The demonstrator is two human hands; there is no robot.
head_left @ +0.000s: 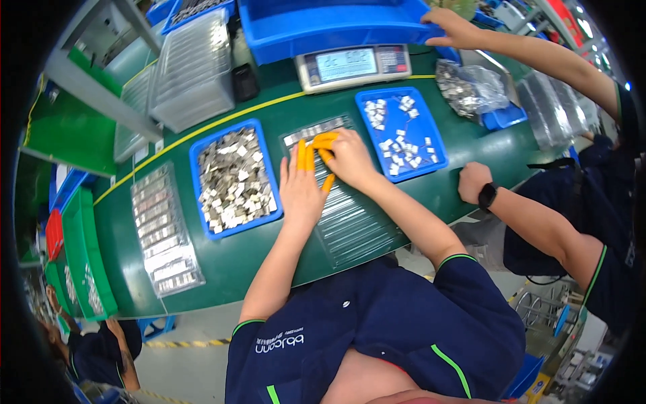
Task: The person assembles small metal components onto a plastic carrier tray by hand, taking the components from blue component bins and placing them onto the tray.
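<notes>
Writing: white lettering on the chest of the wearer's navy shirt, upside down in view; dark characters on the pale lit display of a white scale.

Main item: clear ridged plastic tray, long parallel grooves, shiny, flat on the green table. Small silver pieces sit in a row at its far end; the near grooves look unfilled.

Grip: left hand and right hand both over the far half of the tray, yellow finger covers on several fingers. Fingertips come together just on the near side of the silver row. Fingers bent on the right, straighter on the left; can't tell if either pinches a piece. Tray lies under both hands, its near half extending toward the wearer.

Around: blue bin heaped with metal parts left of the tray; blue shallow tray with white parts to the right; another clear tray with filled rows farther left. Co-worker's hand at the rim of a large blue bin behind the scale display.
</notes>
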